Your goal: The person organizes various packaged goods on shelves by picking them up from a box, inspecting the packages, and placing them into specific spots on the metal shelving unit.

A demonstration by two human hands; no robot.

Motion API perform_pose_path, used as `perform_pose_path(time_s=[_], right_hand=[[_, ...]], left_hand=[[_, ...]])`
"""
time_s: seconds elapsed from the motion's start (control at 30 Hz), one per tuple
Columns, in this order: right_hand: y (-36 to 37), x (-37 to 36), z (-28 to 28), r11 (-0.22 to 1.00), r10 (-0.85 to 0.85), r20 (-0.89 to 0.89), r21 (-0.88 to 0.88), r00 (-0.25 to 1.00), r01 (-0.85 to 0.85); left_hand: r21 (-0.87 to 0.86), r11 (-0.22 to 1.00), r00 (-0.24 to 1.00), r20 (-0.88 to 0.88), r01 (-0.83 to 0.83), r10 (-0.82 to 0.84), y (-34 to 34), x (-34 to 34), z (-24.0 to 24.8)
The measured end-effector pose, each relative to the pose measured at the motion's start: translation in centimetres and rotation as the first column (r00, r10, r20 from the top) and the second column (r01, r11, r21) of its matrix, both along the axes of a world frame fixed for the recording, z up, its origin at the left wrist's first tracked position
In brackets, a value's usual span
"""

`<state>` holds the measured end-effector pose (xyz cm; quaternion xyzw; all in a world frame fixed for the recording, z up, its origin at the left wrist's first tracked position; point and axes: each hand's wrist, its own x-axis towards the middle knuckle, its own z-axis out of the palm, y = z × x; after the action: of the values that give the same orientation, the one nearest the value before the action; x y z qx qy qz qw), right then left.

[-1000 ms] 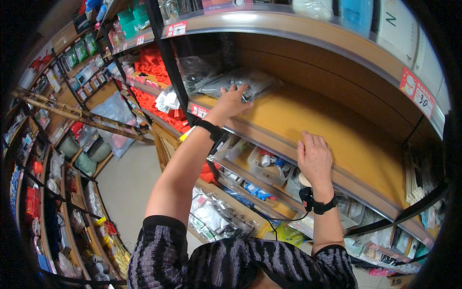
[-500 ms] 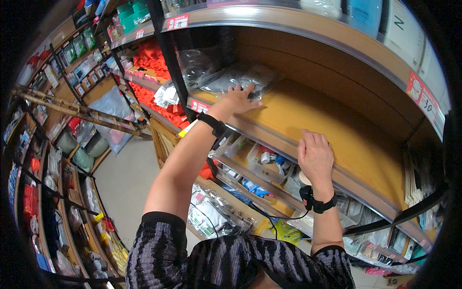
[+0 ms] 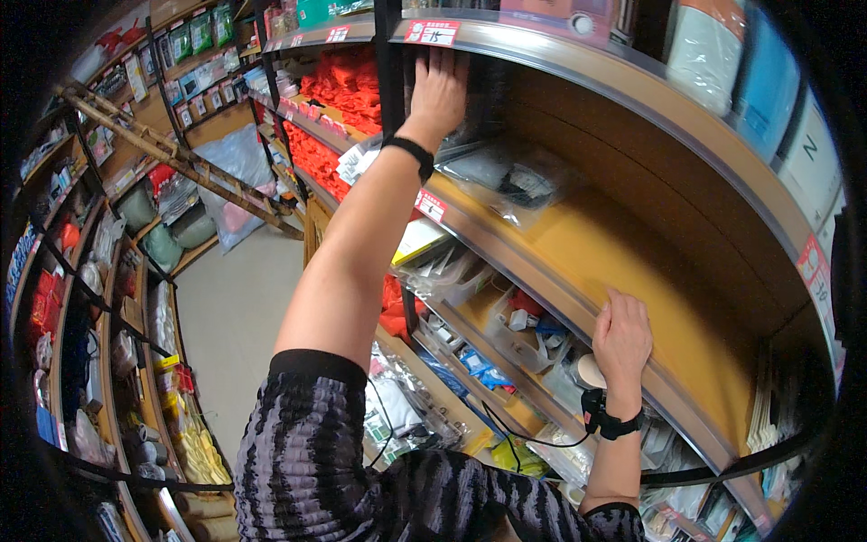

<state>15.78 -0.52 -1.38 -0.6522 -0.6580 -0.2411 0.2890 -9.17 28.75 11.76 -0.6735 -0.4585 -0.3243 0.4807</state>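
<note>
My left hand [image 3: 439, 98] is raised beside the black shelf post, just under the front edge of the upper shelf [image 3: 533, 56]. Its fingers stretch upward and hold nothing that I can see; the tips are close to the shelf rim. Below it, clear plastic packages [image 3: 519, 181] with dark contents lie at the left end of the yellow-brown shelf board [image 3: 596, 237]. My right hand [image 3: 623, 339] rests on that board's front edge, fingers extended and nothing in them. A black band is on each wrist.
Red goods [image 3: 343, 90] fill the shelves left of the post [image 3: 390, 99]. Under the board are clear bins [image 3: 524, 339] with small items. A bamboo ladder [image 3: 172, 149] leans farther left, across the aisle floor [image 3: 248, 294]. White packages [image 3: 704, 54] stand on the upper shelf.
My left hand has lifted off the plastic packages and moved up to the upper shelf's edge by the post. My right hand stays on the board's front edge. The view has shifted.
</note>
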Motion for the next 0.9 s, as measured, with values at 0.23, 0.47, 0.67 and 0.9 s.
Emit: perform_pose_path(time_s=[0.23, 0.47, 0.67, 0.9], right_hand=[[0.2, 0.4, 0.2, 1.0, -0.021, 0.042, -0.006, 0.999, 0.021], [0.2, 0.3, 0.0, 0.998, -0.036, 0.035, 0.059, 0.999, 0.034], [-0.2, 0.2, -0.1, 0.998, -0.051, 0.028, 0.045, 0.998, 0.05], [0.1, 0.4, -0.2, 0.998, -0.059, 0.05, 0.024, 0.997, 0.058]], left_hand=[[-0.067, 0.995, 0.995, 0.062, -0.075, 0.079, -0.2, 1.4, 1.2], [-0.053, 0.998, 0.985, 0.17, 0.025, -0.016, -0.4, 1.3, 1.2], [-0.031, 0.973, 0.922, 0.327, 0.229, -0.206, -1.2, -0.8, 2.4], [-0.095, 0.955, 0.922, 0.302, 0.282, -0.242, -1.0, -1.3, 1.8]])
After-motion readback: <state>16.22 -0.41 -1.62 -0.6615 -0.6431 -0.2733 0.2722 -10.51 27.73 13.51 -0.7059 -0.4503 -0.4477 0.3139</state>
